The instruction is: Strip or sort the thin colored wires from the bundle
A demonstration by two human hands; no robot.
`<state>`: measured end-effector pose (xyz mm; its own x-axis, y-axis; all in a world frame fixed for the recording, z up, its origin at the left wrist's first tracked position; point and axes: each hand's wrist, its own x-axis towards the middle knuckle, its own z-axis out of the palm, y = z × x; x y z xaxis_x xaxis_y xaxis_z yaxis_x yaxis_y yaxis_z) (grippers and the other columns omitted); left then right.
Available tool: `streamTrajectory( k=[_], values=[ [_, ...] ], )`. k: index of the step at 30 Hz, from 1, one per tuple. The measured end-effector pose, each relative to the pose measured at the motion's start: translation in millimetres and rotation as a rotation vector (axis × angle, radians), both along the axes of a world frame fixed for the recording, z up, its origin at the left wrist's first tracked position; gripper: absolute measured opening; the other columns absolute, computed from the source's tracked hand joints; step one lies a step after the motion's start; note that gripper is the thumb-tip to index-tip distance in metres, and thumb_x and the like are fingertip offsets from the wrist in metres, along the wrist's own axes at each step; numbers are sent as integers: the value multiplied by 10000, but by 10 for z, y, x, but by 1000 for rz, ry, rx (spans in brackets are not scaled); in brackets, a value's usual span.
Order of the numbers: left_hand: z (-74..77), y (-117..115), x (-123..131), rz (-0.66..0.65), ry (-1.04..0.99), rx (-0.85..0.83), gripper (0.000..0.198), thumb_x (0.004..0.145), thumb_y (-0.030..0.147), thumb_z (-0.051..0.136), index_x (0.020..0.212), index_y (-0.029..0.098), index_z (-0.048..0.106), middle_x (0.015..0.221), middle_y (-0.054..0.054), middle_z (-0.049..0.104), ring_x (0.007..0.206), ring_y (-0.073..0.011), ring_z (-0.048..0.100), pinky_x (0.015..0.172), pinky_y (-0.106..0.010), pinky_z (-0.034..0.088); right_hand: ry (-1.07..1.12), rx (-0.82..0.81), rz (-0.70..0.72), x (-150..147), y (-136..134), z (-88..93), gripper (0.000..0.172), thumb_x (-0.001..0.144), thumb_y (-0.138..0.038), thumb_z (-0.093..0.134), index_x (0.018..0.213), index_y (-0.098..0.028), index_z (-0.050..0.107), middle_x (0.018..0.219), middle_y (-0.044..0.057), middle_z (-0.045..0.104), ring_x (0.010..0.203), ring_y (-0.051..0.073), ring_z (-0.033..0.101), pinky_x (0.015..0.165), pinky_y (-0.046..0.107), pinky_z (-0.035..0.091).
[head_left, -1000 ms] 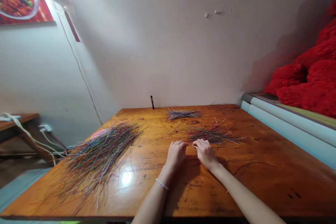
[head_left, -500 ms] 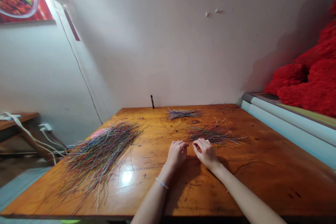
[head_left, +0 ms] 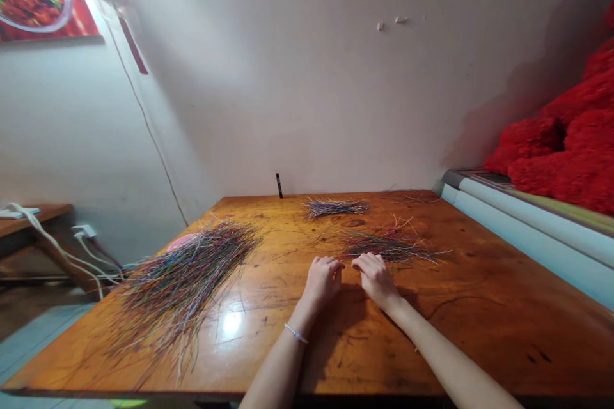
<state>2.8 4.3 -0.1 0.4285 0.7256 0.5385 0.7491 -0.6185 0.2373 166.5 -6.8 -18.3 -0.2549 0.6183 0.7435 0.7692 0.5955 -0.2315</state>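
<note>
My left hand [head_left: 324, 279] is closed in a pinch over the middle of the wooden table [head_left: 288, 358], a bracelet round its wrist. Close by on its right, my right hand [head_left: 377, 278] is closed too, fingertips curled toward the left one. Whatever lies between the fingers is too small to make out. Just beyond my right hand is a loose pile of thin coloured wires [head_left: 388, 246]. A tidier bundle of bluish-grey wires [head_left: 336, 207] lies farther back. On the left spreads a large heap of long multicoloured wires [head_left: 192, 281].
A black marker [head_left: 279, 186] stands upright at the table's back edge by the wall. Part of a pink object [head_left: 181, 243] shows behind the large heap. At right, red fluffy material [head_left: 566, 140] sits above pale rolls [head_left: 527, 230]. White cables [head_left: 71, 262] hang at left.
My right hand's thumb and fingers have drawn slightly closer together. Both hands otherwise stay in nearly the same place, and the piles look unchanged.
</note>
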Motion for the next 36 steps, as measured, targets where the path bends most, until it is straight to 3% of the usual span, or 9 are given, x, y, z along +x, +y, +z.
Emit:
streamTrajectory(
  k=[5,14,28,36],
  values=[
    [15,-11,4,-13,13,-32,208,765,82,509,772,206,675,706,-17,666,665,-136,564,658,-262,325,-14,-1,-32,-17,-13,10,213,789,-30,429,722,-182,563,686,20,562,701,169,464,659,281,299],
    [42,7,-10,75,51,-58,198,845,161,469,834,220,659,800,-32,676,751,-152,589,692,-276,325,35,-75,-106,44,37,-38,162,810,-79,454,733,-191,542,730,28,584,741,182,501,681,288,334],
    [4,30,-17,39,10,-8,182,808,115,496,774,206,650,759,-25,673,707,-145,575,691,-279,326,48,-38,76,-12,38,-35,156,854,-132,452,826,-208,584,758,38,605,725,189,546,648,299,420],
    [25,1,0,57,19,26,197,809,102,478,773,202,644,736,-25,666,701,-149,572,691,-286,322,52,-66,73,-4,58,-71,173,850,-110,447,830,-192,597,765,45,614,740,201,542,679,325,418]
  ],
)
